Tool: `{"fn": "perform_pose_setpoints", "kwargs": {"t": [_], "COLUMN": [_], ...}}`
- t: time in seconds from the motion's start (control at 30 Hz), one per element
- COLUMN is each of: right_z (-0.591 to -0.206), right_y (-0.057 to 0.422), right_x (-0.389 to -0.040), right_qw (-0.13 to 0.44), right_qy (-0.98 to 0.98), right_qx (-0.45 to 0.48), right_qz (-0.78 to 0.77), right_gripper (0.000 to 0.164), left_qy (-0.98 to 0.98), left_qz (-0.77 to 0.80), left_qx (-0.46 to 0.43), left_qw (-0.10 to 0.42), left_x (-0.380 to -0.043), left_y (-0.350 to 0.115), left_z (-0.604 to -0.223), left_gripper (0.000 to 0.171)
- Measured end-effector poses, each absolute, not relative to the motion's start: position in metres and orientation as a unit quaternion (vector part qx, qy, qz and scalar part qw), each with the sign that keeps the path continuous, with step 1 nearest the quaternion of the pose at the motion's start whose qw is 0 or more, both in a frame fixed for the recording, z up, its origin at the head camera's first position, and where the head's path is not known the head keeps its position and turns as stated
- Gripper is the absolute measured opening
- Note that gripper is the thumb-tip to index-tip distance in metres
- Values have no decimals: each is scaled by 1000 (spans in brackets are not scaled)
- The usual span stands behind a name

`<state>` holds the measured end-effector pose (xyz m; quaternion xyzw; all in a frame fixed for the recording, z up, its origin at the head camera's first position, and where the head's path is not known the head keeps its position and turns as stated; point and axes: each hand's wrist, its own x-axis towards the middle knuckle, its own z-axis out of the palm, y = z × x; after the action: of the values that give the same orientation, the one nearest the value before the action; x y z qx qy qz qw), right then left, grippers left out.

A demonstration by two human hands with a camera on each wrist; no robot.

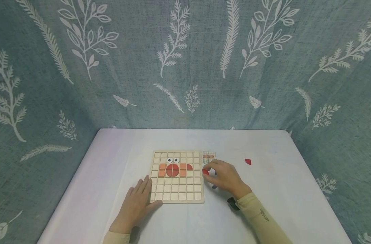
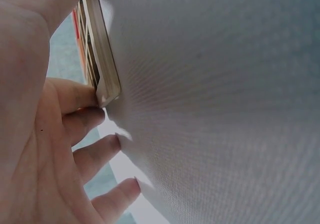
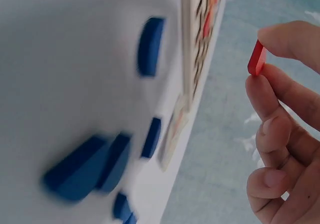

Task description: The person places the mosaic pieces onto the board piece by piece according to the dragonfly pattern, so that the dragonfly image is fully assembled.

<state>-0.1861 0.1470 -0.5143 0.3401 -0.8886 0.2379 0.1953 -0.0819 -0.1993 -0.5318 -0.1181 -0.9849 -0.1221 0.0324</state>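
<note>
A wooden grid board (image 1: 177,188) lies on the white table. On it, red quarter pieces form a disc (image 1: 172,170), flanked by orange squares (image 1: 162,169), with two eye tiles (image 1: 173,160) above. Another red quarter piece (image 1: 189,167) sits to their right. My left hand (image 1: 135,204) rests at the board's lower left corner, fingers extended along its side and thumb at the front edge. Just off the board's right edge, my right hand (image 1: 224,175) pinches a red quarter piece (image 3: 257,59) between thumb and fingers, raised above the table in the right wrist view.
A small printed pattern card (image 1: 209,154) lies by the board's upper right, partly behind my right hand. Several blue pieces (image 3: 149,47) are scattered on the table under that hand. Farther right lies a loose red piece (image 1: 248,161). Patterned fabric (image 1: 200,95) hangs behind the table.
</note>
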Motion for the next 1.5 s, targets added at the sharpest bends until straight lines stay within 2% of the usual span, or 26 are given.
{"fn": "perform_pose_setpoints", "kwargs": {"t": [0.23, 0.53, 1.33, 1.5], "right_z": [-509, -511, -518, -516], "right_y": [121, 99, 85, 85], "right_x": [-196, -208, -213, -212], "right_qw": [207, 140, 44, 40], "right_qy": [-883, -902, -923, -920], "right_qx": [354, 362, 346, 349], "right_qz": [229, 188, 165, 173], "right_gripper": [20, 17, 17, 12], "left_qy": [-985, -985, -984, -985], "left_qz": [-121, -126, -132, -131], "left_qx": [-117, -116, -114, -113], "left_qw": [29, 28, 26, 25], "left_x": [-82, -82, -82, -83], "left_y": [-200, -201, -200, -199], "left_z": [-530, -531, -533, -533], "left_gripper": [89, 89, 90, 91]}}
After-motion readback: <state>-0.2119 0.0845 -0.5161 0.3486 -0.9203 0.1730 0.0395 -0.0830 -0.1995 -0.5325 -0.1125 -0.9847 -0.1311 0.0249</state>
